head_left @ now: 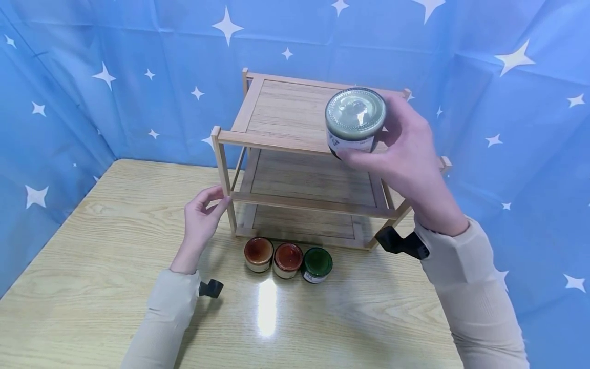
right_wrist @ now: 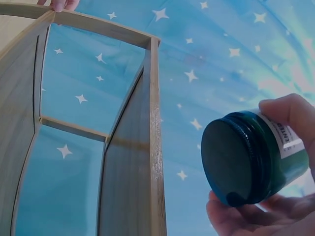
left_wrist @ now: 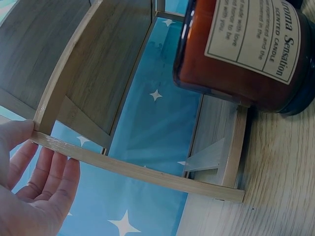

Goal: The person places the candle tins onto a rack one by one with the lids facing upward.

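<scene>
My right hand (head_left: 405,148) grips a green scented candle jar (head_left: 355,115) over the top tier of a wooden shelf rack (head_left: 295,107). Its glass base faces up, and in the right wrist view its dark lid (right_wrist: 227,162) points down toward the rack. With thumb and fingertips my left hand (head_left: 203,218) pinches the rack's front left post, at the height of the middle tier. Before the rack's bottom tier stand an amber candle jar (head_left: 258,252), a red-brown candle jar (head_left: 288,259) and a dark green candle jar (head_left: 317,263) in a row, bases up.
The rack has three tiers, with raised rails and corner posts around the top one. It stands on a light wood table (head_left: 115,246). Behind and beside it hangs a blue cloth (head_left: 152,46) with white stars. Black wrist mounts (head_left: 401,243) stick out from the sleeves.
</scene>
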A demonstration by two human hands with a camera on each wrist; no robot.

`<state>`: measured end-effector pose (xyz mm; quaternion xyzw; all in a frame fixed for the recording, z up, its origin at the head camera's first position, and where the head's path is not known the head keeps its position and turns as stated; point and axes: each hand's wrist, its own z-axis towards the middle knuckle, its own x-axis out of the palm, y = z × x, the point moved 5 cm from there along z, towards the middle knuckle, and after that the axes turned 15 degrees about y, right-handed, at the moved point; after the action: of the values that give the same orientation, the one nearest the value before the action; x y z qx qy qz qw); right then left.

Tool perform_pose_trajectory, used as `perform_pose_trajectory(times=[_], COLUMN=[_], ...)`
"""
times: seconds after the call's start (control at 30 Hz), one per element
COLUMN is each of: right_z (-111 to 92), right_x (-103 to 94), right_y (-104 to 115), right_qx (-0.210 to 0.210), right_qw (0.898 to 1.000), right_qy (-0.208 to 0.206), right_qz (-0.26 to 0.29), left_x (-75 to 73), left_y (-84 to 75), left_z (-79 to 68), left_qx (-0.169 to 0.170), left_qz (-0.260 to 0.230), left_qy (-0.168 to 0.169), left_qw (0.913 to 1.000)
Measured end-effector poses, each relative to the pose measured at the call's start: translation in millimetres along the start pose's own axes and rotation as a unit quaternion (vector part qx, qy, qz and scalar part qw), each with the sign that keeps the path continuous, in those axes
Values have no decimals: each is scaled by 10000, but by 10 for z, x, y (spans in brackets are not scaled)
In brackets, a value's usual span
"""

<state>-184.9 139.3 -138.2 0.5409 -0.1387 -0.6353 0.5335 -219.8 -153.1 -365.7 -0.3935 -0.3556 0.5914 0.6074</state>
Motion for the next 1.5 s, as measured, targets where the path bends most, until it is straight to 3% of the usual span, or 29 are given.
perform_pose_trajectory(times=[0.33,0.53,0.67,0.93,1.1,1.37,1.5], right_z=[260,407,503,645,704,746,756], right_x=[114,205,244,288,325,377,382], right_y=[-7,10,25,35,55,48,36], right_qx=[265,290,288,370,328,348,342], right_qw=[9995,9986,9979,9955,9941,9978,9979], right_qy=[102,234,174,184,240,49,-17], right_qz=[-121,-372,-548,-851,-1007,-556,-554], left_x=[-2,48,57,11,6,63,66], left_y=[-20,-209,-244,-20,-17,-260,-276], left_z=[-3,-15,-18,12,15,-14,-25], left_qx=[1,-15,-67,-79,-140,-130,-167], left_qz=[-58,-29,29,106,50,73,68], left_qy=[-26,25,48,-17,-56,-1,1], left_qw=[10000,10000,10000,9999,9999,9999,9998])
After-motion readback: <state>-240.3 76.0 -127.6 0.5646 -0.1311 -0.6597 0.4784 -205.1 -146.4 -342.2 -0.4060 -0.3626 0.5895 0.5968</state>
